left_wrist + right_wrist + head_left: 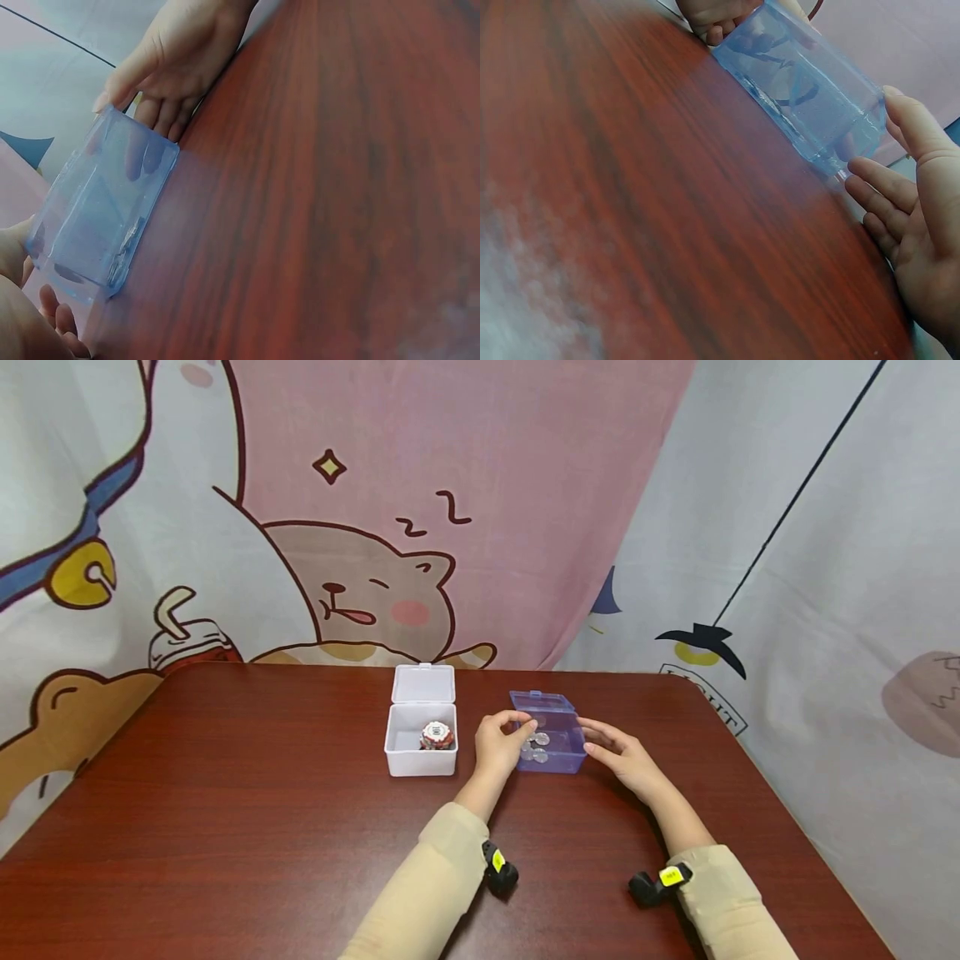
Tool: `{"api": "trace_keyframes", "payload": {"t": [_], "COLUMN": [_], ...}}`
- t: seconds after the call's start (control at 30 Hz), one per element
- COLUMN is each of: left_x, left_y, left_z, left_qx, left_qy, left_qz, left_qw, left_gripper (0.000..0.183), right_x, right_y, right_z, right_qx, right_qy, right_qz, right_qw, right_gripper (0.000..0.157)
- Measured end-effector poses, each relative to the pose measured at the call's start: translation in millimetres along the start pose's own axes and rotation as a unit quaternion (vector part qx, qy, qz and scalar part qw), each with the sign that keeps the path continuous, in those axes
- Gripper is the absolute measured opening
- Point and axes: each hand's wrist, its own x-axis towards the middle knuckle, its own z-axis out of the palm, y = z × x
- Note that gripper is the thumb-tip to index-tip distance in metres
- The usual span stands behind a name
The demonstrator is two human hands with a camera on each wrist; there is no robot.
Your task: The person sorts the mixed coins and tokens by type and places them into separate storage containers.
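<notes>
A translucent blue plastic box stands on the table with its lid raised at the back and several clear round discs inside. At its left wall, my left hand grips the rim, thumb and forefinger close together; its other fingers curl loosely beside the box in the right wrist view. On the opposite side, my right hand rests its thumb and fairly straight fingers against the right wall. Through the blue wall, the contents look blurred.
Left of the blue box stands an open white box with its lid up and a stack of poker chips in its right part. Both are on a dark red-brown table. A printed curtain hangs behind the table's far edge.
</notes>
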Motion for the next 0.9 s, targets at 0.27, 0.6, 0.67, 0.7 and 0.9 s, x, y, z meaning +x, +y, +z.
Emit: {"api": "trace_keyframes", "payload": {"t": [0.27,0.6,0.67,0.7,0.9], "left_x": [-2.9,-6.3,-7.5,-8.1,-9.4], "left_y": [-1.4,-0.5,0.0,0.8,12.6], "left_z": [-0.5,-3.6,-3.6,-3.8,-7.3], "left_qx": [0.011,0.014,0.006,0.002,0.005], "left_qy": [-0.018,-0.037,-0.039,-0.041,-0.055], "left_qz": [0.014,0.021,0.02,0.018,0.002], "left_qw": [0.9997,0.999,0.999,0.999,0.9985], "left_gripper": [0.016,0.021,0.022,0.023,0.029], "right_x": [1.8,-2.7,-4.2,-4.7,-7.5], "right_y": [19.3,16.6,16.3,15.9,10.5], "right_z": [-6.3,-10.4,-10.1,-9.9,-9.3], "right_qx": [-0.006,-0.018,-0.019,-0.019,-0.043], "right_qy": [0.001,0.013,0.017,0.018,0.029], "right_qz": [0.004,0.029,0.037,0.039,0.052], "right_qw": [1.0,0.999,0.999,0.999,0.997], "right_gripper": [0.045,0.045,0.045,0.044,0.042]}}
